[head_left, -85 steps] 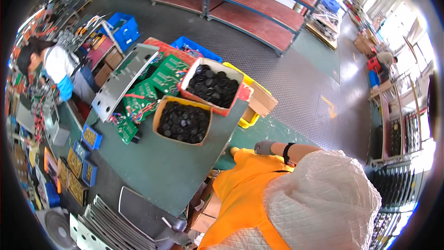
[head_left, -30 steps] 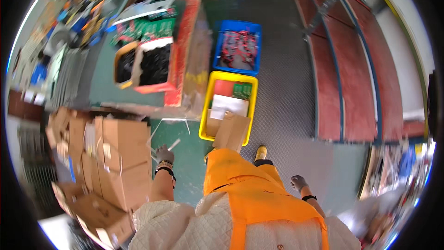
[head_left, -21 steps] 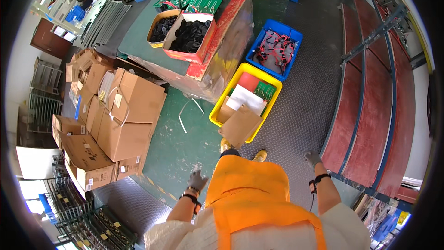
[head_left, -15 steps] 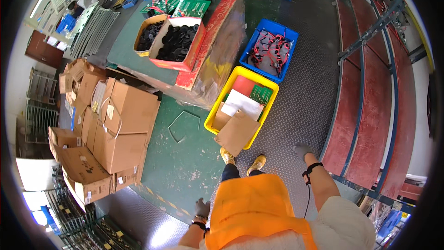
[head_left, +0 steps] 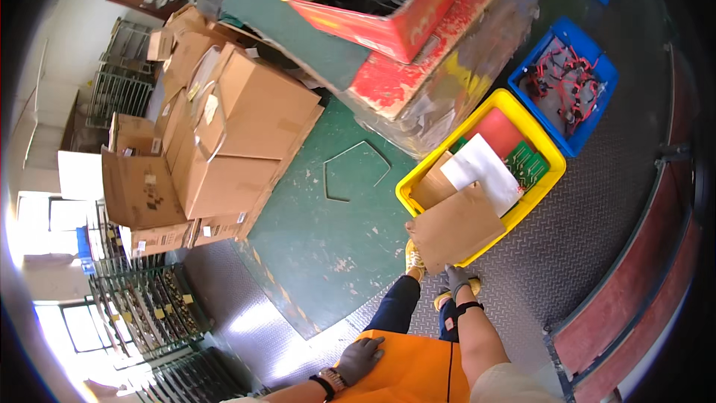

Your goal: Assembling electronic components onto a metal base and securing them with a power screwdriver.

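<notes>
Down low, the gloved right hand [head_left: 456, 279] is gripping the lower edge of a flat brown cardboard sheet [head_left: 456, 227] — it is lying across the near rim of a yellow plastic bin [head_left: 550, 155] — while the gloved left hand [head_left: 359, 358] is resting flat, fingers spread, on the orange garment [head_left: 418, 373].

Grey gloves on both hands [head_left: 359, 358], wristbands, orange vest, dark trousers, yellow shoes

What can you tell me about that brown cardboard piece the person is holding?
The cardboard piece is flat, plain brown and roughly square, with slightly worn edges. It lies tilted over the near corner of the yellow bin, covering part of it. The gloved right hand grips its lower edge. Behind it in the bin lies a white sheet.
</notes>
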The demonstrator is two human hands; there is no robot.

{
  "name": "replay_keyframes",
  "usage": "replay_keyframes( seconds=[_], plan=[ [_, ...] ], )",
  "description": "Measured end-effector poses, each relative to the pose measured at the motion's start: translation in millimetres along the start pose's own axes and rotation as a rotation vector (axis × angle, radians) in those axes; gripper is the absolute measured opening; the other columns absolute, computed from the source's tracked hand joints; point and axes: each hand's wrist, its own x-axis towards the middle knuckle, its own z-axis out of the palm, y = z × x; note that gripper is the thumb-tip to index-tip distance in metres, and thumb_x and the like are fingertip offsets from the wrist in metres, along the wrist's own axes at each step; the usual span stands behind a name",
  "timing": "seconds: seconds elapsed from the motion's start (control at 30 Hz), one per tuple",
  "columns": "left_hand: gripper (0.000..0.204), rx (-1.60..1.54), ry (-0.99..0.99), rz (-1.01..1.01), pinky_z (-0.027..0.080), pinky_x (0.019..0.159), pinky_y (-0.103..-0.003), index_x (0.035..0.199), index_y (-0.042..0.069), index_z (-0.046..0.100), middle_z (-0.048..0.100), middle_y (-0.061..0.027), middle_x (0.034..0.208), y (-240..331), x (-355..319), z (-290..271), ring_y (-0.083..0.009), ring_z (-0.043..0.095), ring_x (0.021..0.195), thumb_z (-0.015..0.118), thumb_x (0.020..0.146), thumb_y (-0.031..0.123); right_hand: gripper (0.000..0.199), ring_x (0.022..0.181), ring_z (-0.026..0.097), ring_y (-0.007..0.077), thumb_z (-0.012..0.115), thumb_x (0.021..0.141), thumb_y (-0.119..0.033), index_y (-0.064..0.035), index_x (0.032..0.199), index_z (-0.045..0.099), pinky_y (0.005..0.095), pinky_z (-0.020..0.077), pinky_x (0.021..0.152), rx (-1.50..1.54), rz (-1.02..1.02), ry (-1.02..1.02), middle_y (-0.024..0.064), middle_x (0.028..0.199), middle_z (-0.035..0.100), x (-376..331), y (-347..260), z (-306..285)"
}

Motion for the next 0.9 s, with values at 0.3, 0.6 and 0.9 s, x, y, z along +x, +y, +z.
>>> replay_keyframes(
  seconds=[0.3,0.6,0.9],
  plan=[
    [0.036,0.01,0.151,0.157,0.048,0.07,-0.05,0.121,0.006,0.058,0.059,-0.0207,0.093,-27,13,5,-0.0402,0.057,0.083,0.061,0.088,0.019,0.06,0.095,0.069,0.0305,0.067,0.08,-0.043,0.0033,0.117,0.06,0.0398,0.0543,0.078,0.282,0.41,0.236,0.0203,0.107,0.069,50,-2,46],
    [0.03,0.013,0.122,0.198,0.048,0.068,-0.049,0.113,0.002,0.06,0.059,-0.0204,0.09,-33,24,-2,-0.041,0.057,0.08,0.06,0.089,0.019,0.051,0.092,0.067,0.0244,0.068,0.086,-0.038,0.0006,0.117,0.06,0.0361,0.0529,0.076,0.608,-0.199,0.035,0.0117,0.099,0.069,25,-68,2],
    [0.024,0.011,0.086,0.115,0.048,0.068,-0.049,0.105,0.0,0.063,0.058,-0.0203,0.084,-39,32,-1,-0.0404,0.057,0.078,0.06,0.089,0.018,0.079,0.125,0.05,0.037,0.079,0.072,-0.04,0.0015,0.132,0.047,0.0421,0.046,0.099,0.365,0.36,0.968,0.0251,0.132,0.052,140,-1,-77]
  ],
)
